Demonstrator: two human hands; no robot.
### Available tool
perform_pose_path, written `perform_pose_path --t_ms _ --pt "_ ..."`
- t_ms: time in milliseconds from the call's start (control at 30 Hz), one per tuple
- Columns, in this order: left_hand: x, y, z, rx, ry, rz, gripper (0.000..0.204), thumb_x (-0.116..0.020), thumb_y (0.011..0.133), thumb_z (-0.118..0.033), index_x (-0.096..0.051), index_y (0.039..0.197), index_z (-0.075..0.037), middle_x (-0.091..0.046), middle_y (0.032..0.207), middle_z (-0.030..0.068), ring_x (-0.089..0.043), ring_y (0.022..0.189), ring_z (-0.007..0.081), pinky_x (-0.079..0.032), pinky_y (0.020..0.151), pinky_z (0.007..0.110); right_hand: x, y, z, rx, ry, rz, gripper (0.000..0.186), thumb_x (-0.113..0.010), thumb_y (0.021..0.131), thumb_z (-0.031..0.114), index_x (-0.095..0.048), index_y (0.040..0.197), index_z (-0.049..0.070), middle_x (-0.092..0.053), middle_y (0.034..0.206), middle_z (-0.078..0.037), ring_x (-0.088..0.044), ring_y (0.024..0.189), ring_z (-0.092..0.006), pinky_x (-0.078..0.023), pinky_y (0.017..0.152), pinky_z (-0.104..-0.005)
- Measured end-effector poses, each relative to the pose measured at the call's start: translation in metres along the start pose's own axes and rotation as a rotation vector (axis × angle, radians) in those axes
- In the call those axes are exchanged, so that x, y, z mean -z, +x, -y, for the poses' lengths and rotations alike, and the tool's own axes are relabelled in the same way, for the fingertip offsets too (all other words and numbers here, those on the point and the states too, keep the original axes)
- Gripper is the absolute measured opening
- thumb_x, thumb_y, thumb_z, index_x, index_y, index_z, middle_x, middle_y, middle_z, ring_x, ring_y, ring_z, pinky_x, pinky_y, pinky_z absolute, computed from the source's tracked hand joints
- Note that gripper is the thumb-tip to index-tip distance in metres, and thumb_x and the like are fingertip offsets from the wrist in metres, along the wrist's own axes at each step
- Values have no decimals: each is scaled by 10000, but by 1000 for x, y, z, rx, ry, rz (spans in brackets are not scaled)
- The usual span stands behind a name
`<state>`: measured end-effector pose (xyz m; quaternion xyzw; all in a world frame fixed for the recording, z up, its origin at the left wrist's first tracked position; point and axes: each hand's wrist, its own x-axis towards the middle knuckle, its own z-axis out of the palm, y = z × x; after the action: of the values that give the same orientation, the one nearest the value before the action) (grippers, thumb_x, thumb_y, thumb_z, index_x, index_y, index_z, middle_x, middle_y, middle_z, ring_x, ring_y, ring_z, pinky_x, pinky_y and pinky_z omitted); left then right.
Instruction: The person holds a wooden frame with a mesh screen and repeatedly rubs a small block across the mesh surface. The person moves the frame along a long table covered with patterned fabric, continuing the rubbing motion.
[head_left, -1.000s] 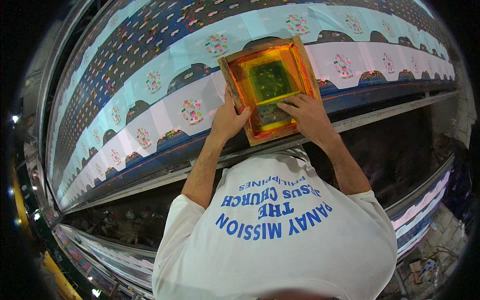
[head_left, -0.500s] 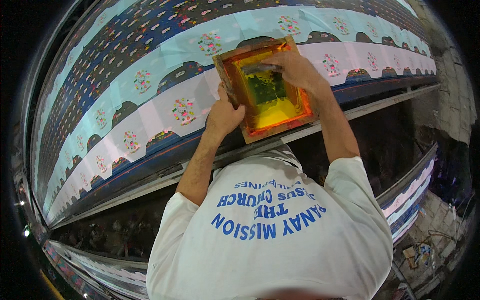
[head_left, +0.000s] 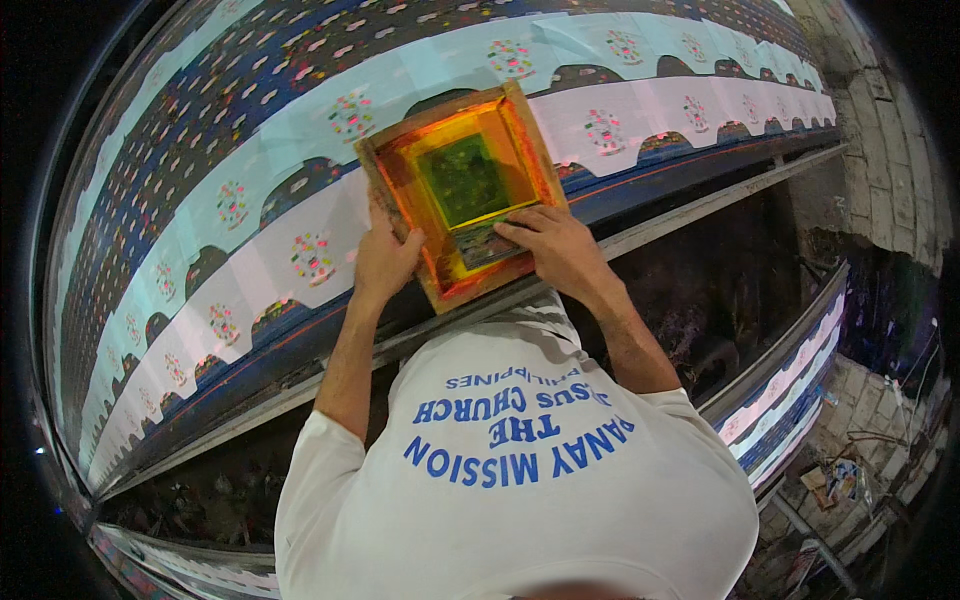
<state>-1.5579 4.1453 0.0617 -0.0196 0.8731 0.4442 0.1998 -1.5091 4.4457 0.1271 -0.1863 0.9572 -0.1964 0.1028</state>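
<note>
Looks steeply down from the head, wide and fisheye-bent, over a white shirt (head_left: 520, 520) at lower centre toward the left hand (head_left: 387, 260) and right hand (head_left: 562, 250), fairly near, just above mid-frame; darkens at the corners.

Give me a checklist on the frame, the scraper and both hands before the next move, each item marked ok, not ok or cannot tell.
1. Left hand gripping the left side of the wooden frame: ok.
2. Right hand on the scraper: ok, fingers on it.
3. Scraper inside the frame: ok, at the end nearer the person.
4. Yellow ink at the scraper: ok, a thin band shows along its far edge.
5. Frame over the pink printed row: ok.
6. Frame flat and lined up with the piece beneath: cannot tell, the frame hides it.
</note>
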Motion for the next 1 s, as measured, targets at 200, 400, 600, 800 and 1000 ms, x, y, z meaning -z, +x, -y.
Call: perform_pose_path --t_ms 200,400,600,800,1000 --pt "-36 11 -54 -122 -7 -83 1018 -730 957 -203 -115 1725 56 -823 1037 244 -809 875 427 -650 798 503 36 -13 -58 50 30 -34 549 -734 874 16 -751 1404 159 -728 1401 -68 -650 1328 -296 -534 1157 -460" --pt "-133 56 -131 -126 -31 -79 945 -732 962 -207 -203 1716 4 -827 1036 217 -814 850 405 -653 782 488 82 -45 -169 76 -54 -96 539 -727 875 -14 -763 1381 168 -731 1386 -63 -665 1305 -291 -555 1147 -456" --pt "-185 82 -186 0 -187 -32 898 -740 956 -197 -272 1703 -25 -798 1160 196 -806 963 381 -633 921 484 94 -62 -241 89 -42 -123 531 -750 875 0 -762 1378 169 -731 1376 -69 -667 1305 -288 -559 1130 -462" --pt "-200 93 -145 -158 -128 -87 857 -743 950 -154 -332 1691 -25 -771 1259 186 -778 1052 321 -612 983 463 103 -49 -243 68 3 47 549 -791 871 96 -725 1415 127 -724 1366 -104 -677 1292 -294 -575 1076 -456" --pt "-201 92 -142 -161 -150 -87 884 -738 958 -142 -298 1716 -29 -765 1288 191 -765 1114 293 -602 1010 461 103 -50 -251 300 -53 34 475 -759 900 140 -737 1373 102 -743 1221 -107 -708 1176 -310 -593 1003 -450"
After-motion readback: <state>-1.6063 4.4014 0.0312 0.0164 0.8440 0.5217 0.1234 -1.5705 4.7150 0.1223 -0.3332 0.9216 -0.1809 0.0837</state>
